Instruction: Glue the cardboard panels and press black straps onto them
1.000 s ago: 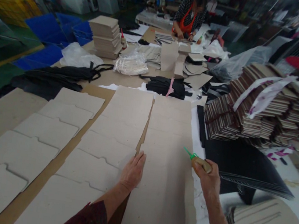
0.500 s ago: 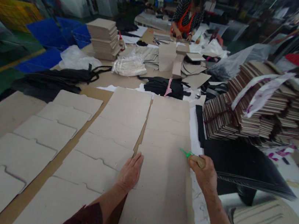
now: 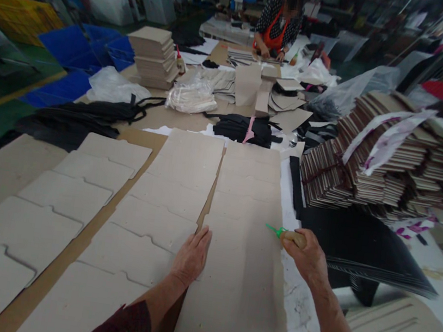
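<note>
1. Barely a twitch since the earlier frames: the right hand [image 3: 308, 258] had eased a touch to the left, the green nozzle [image 3: 274, 229] had dropped flatter, and the left hand [image 3: 192, 255] had stayed planted.
2. That right hand was clenched around a tan squeeze bottle [image 3: 294, 237], its nozzle pointing left over the right edge of the right-hand column of grey boards [image 3: 248, 192]; whether the tip touched the board could not be told.
3. The left hand lay flat, palm down, fingers straight and close together, gripping nothing. It pressed on the left edge of that same column, right at the seam with the middle column [image 3: 167, 202].
4. A third column of notched grey boards [image 3: 65, 193] ran further left, all of them overlapping like tiles on a brown sheet [image 3: 69, 254].
5. Just right of the bottle hand, black sheets [image 3: 358, 246] fanned out, and behind them leaned heaped stacks of board pieces [image 3: 391, 157].
6. Beyond the columns sat a bundle of black straps [image 3: 247, 128], a white bagged bundle [image 3: 192, 96] and a squared stack of grey boards [image 3: 154, 55].
7. At the far end of the table, a co-worker in an orange apron [image 3: 276, 28] bent over their own pile.
</note>
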The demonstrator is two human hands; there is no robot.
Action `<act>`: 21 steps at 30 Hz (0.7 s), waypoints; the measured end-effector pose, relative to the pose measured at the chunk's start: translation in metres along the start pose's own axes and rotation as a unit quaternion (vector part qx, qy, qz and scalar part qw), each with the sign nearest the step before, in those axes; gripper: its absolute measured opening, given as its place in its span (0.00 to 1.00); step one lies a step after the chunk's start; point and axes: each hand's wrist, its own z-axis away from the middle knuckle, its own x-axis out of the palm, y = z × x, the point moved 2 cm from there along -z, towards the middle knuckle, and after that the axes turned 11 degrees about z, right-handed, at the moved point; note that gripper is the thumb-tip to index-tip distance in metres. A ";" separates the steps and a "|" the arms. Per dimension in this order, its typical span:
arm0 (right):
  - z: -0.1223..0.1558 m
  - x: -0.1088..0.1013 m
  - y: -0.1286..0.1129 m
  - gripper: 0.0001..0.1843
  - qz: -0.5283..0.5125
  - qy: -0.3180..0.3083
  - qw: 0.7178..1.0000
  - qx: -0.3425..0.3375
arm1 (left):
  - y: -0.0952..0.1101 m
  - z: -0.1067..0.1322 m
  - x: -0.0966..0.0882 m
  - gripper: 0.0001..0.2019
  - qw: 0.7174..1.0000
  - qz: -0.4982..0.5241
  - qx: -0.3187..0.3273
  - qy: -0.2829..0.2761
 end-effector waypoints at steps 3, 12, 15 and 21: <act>-0.002 0.007 -0.002 0.27 -0.018 -0.008 1.000 0.007 | 0.000 0.000 0.000 0.26 1.000 0.004 0.003 0.002; 0.019 0.043 -0.048 0.38 -0.300 -0.009 0.948 0.101 | 0.006 0.000 -0.003 0.24 1.000 -0.022 -0.009 -0.013; 0.026 0.054 -0.072 0.33 -0.241 -0.050 0.968 0.053 | 0.005 0.001 -0.001 0.25 0.999 -0.034 -0.005 -0.014; 0.022 0.075 -0.099 0.28 -0.142 -0.043 0.988 -0.039 | 0.004 0.003 0.002 0.25 0.999 -0.042 0.011 -0.005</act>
